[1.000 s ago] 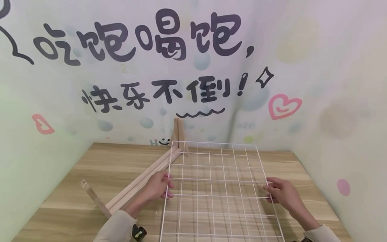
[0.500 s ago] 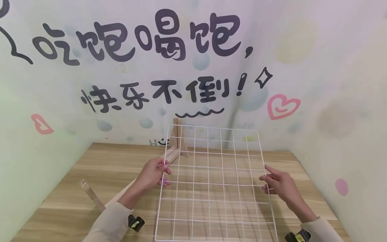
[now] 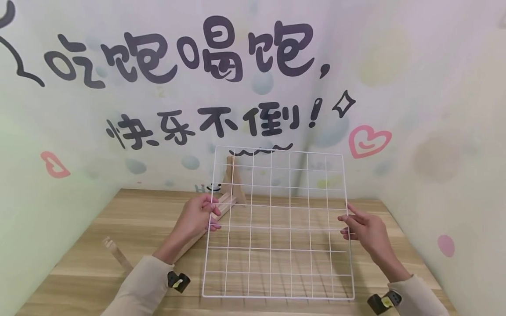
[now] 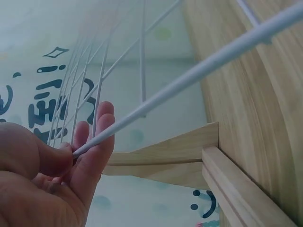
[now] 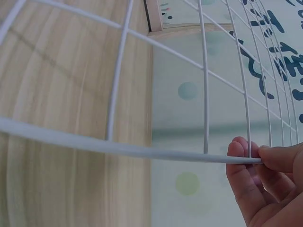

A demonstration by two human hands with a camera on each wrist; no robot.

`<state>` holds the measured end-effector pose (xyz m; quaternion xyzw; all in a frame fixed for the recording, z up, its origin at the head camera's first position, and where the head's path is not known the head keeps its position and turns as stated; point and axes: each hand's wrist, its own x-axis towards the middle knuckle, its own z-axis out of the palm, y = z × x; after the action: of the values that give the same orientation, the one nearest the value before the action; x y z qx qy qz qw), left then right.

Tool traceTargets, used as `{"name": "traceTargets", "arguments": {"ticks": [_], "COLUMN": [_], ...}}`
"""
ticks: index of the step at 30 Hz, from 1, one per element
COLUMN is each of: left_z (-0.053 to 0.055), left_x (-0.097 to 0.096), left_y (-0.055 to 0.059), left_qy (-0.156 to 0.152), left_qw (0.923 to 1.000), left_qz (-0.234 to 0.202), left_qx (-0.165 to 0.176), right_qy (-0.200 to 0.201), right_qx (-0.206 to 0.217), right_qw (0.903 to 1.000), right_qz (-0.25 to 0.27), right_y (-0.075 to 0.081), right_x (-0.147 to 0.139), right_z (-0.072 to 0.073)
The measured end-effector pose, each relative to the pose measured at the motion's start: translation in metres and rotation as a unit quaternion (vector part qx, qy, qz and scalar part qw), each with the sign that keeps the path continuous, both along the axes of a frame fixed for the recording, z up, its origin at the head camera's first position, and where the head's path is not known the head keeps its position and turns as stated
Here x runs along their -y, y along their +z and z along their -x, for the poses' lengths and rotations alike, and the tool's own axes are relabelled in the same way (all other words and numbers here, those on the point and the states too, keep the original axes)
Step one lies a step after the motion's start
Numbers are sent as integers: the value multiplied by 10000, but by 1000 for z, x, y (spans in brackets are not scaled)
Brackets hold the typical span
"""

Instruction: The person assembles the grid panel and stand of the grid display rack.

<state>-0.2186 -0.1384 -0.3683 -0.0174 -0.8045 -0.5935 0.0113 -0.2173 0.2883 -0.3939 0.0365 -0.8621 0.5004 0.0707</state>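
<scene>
A square white wire grid panel (image 3: 290,228) is held up between both hands, tilted back over the table. My left hand (image 3: 195,217) pinches its left edge rod; in the left wrist view the thumb (image 4: 54,158) presses the rod against the fingers. On the opposite side my right hand (image 3: 367,228) pinches the right edge, thumb and fingers on either side of the rod (image 5: 189,154). Behind the panel's left side is a wooden stand, its far upright (image 3: 236,182) seen through the mesh. My left arm partly covers the stand's grooved rail (image 4: 241,184).
The stand's near end piece (image 3: 118,254) leans out on the left of the wood-grain table (image 3: 154,210). A printed wall covering (image 3: 174,171) with dark lettering rises behind the table's back edge, and pale walls flank both sides.
Both hands have raised the grid panel and tipped it more upright, so its bottom edge has come into view. The wooden stand has stayed put.
</scene>
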Motion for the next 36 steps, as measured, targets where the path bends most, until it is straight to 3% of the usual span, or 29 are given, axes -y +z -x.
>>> {"name": "traceTargets", "arguments": {"ticks": [11, 23, 31, 36], "left_z": [5, 7, 7, 7], "left_x": [-2, -4, -3, -3], "left_y": [10, 18, 22, 22], "left_qy": [42, 32, -231, -457], "left_qw": [9998, 9986, 9963, 9938], "left_qz": [121, 203, -16, -136], "left_qx": [-149, -492, -826, -1003], "right_qy": [-235, -478, -674, -984], "right_qx": [-334, -1066, -1317, -1463], "right_qw": [9991, 9910, 9831, 9730], "right_qz": [65, 655, 1074, 1489], "right_y": [8, 11, 16, 21], "right_x": [3, 7, 12, 16], "right_z": [1, 4, 4, 5]}}
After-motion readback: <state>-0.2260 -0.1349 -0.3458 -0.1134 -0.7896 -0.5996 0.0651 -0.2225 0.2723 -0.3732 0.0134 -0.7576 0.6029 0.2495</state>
